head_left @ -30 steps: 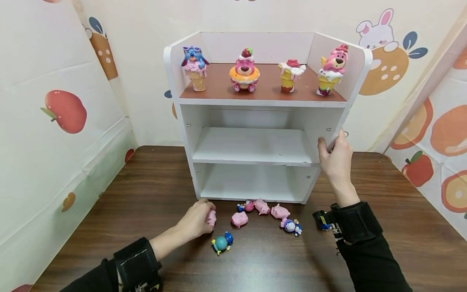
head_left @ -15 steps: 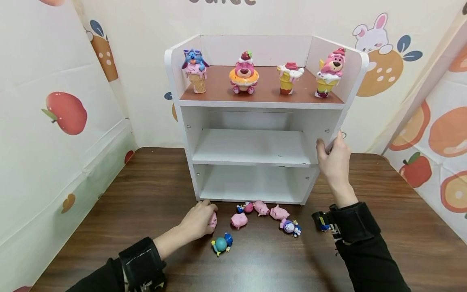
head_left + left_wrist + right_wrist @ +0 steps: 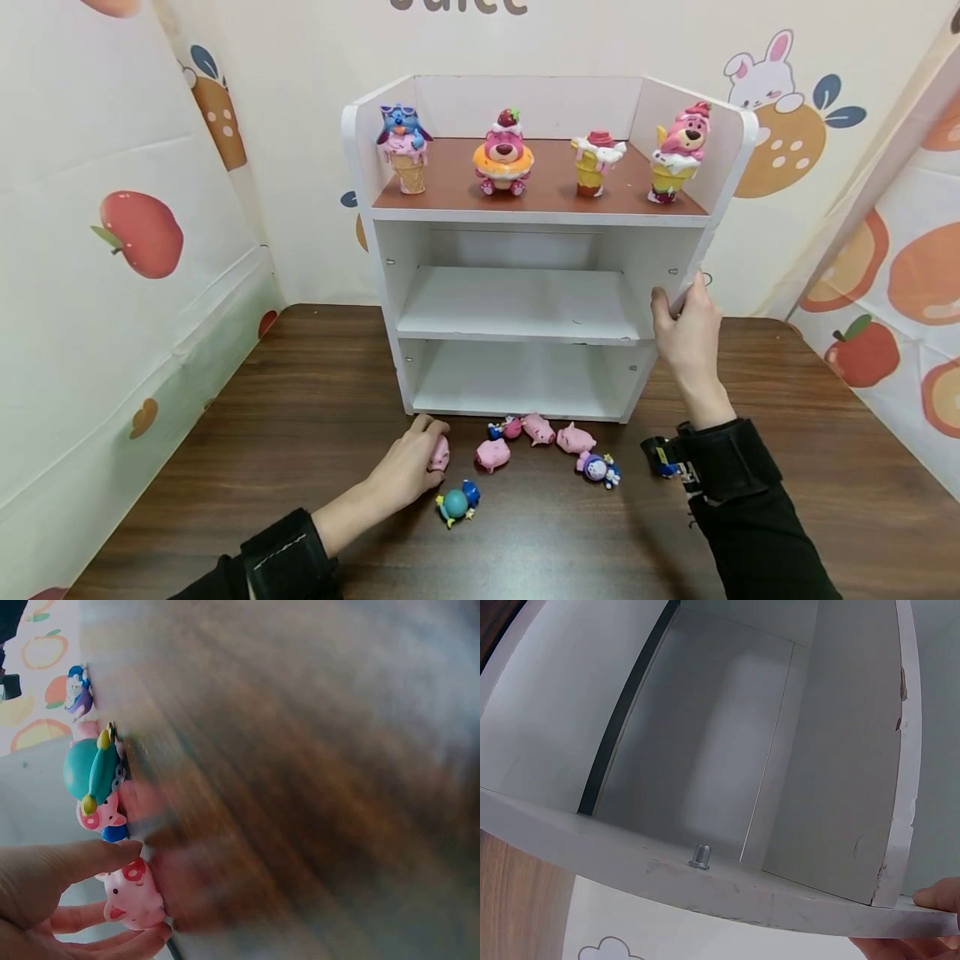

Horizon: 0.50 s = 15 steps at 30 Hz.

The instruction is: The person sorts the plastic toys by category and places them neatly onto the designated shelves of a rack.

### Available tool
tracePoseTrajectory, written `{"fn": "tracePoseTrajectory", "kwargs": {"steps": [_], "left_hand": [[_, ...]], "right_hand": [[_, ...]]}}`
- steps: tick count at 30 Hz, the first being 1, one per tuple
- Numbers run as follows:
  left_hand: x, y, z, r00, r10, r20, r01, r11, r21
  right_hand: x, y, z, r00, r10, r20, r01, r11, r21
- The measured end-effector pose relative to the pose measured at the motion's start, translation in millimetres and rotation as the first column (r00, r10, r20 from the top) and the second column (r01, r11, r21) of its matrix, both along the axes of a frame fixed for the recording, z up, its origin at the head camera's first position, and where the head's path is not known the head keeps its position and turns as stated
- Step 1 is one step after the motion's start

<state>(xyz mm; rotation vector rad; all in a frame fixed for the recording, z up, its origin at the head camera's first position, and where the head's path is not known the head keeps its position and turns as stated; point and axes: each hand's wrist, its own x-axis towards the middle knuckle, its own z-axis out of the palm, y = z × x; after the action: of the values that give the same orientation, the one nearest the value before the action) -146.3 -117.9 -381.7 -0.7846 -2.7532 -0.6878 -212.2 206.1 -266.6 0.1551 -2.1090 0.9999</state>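
Note:
In the head view my left hand (image 3: 407,468) is low on the table at the shelf's front left corner, holding a small pink pig figurine (image 3: 439,454) between thumb and fingers. The left wrist view shows this pig (image 3: 135,896) on its near side, with fingers touching it from both sides. Beside that hand lies a teal and blue figurine (image 3: 454,502). Another pink pig (image 3: 492,454) is just right of it. My right hand (image 3: 690,337) grips the right side panel of the white shelf unit (image 3: 540,218), thumb inside and fingers outside.
Further right on the table are more pink pigs (image 3: 576,438) and a purple and blue figurine (image 3: 597,469). On the shelf's brown top stand a blue ice-cream figure (image 3: 405,150), a pink bear (image 3: 504,154), a yellow cone (image 3: 597,162) and a pink bear cone (image 3: 677,154).
The left hand has turned slightly, so its thumb and more of the pig show. The right hand keeps its grip on the shelf unit. The head view has tilted up a little.

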Motion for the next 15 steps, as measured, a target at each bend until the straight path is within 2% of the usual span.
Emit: {"fn": "tracePoseTrajectory", "kwargs": {"steps": [7, 15], "left_hand": [[1.5, 0.7, 4.6, 1.0, 0.021, 0.021, -0.021, 1.0, 0.016], [4.1, 2.1, 27.8, 0.998, 0.062, -0.005, -0.061, 0.995, 0.085]], "right_hand": [[-1.4, 0.4, -1.3, 1.0, -0.001, -0.012, 0.002, 1.0, 0.004], [-1.5, -0.2, -2.3, 1.0, -0.005, -0.017, 0.005, 1.0, 0.005]]}}
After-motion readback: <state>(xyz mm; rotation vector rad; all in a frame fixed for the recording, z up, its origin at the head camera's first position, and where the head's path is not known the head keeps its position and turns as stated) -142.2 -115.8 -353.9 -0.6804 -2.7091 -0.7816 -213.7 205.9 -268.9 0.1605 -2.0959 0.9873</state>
